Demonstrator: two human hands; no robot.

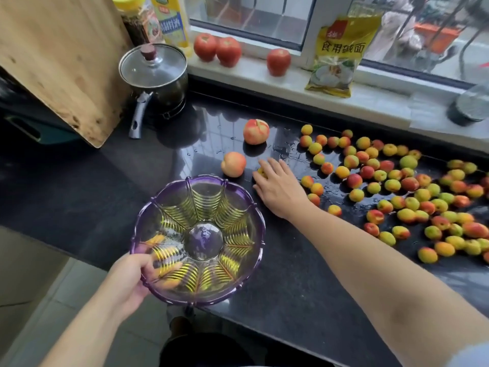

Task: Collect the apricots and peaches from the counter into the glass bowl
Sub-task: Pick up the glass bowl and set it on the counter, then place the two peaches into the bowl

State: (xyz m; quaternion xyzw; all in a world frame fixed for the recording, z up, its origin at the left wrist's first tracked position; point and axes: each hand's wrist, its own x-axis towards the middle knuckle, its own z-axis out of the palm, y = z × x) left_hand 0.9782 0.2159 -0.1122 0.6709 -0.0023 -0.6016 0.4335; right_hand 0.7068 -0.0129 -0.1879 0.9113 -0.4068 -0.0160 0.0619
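From our head view, our left hand (129, 274) grips the rim of the glass bowl (197, 239), which holds no fruit yet. Our right hand (277, 186), fingers spread, covers one apricot (262, 172) on the surface (291, 287). Two peaches (233, 164) lie just beyond it, the apricots (391, 186) to its right, all still uncollected.

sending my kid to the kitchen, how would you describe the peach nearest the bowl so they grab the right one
Find the purple-rimmed glass bowl at the front edge of the black counter. Just behind its far rim, left of the right hand, sits the near peach. It is far bigger than the apricots and plainer orange than the striped far peach behind it.
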